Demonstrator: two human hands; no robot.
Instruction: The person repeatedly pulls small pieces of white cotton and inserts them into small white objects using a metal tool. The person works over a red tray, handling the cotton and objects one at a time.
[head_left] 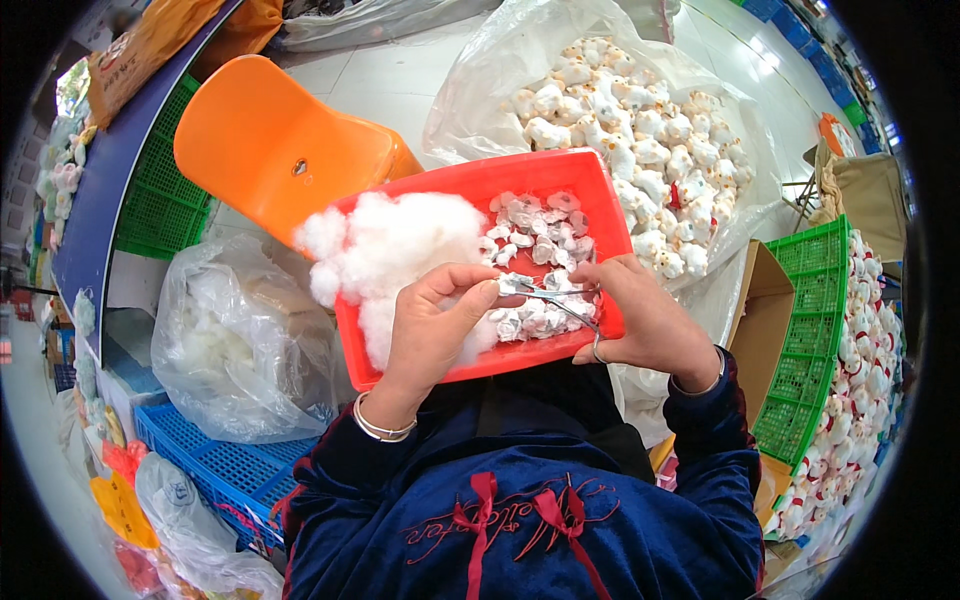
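Over a red plastic bin, my left hand pinches a small white fabric piece between thumb and fingers. My right hand is closed round the ring handles of silver forceps, whose shanks are spread. The forceps' tips reach the fabric piece, and their exact ends are hidden. Fluffy white stuffing heaps up in the bin's left side and spills over its rim. Several small white and grey fabric pieces lie in the right side, below and beyond my hands.
Beyond the bin stands an orange chair. A large clear bag of small white stuffed toys lies at the far right. To the left are a clear plastic bag and a blue crate; a green crate stands at right.
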